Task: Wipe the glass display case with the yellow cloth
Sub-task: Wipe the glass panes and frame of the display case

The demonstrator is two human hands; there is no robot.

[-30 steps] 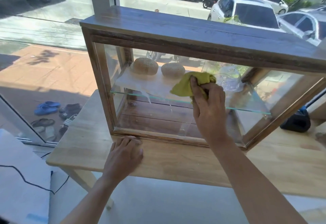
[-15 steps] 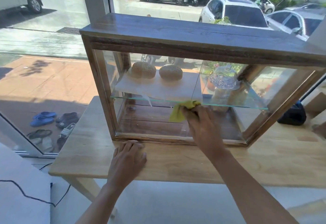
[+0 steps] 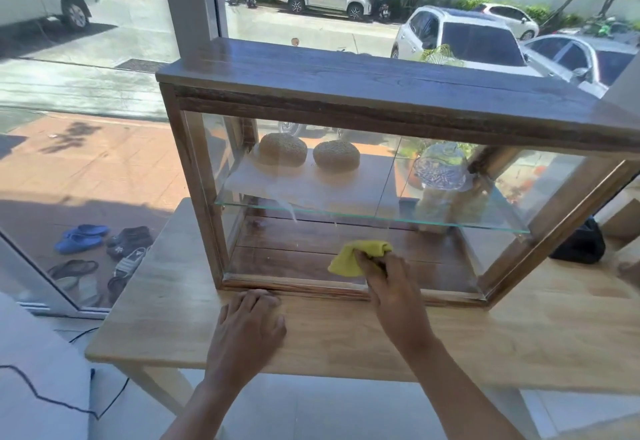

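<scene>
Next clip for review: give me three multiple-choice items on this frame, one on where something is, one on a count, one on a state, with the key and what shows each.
1. Where on the front glass is the cloth?
A. top left corner
B. low, near the bottom frame
C. on the wooden top

2. How many round buns lie on the glass shelf?
A. two
B. four
C. none

3. What is the left hand doing?
A. holding a spray bottle
B. gripping the cloth
C. resting flat on the table

Key: 1 B, the right hand presses it just above the bottom frame. 2 A, two lie side by side at the shelf's left. 3 C, palm down, empty, by the case.
</scene>
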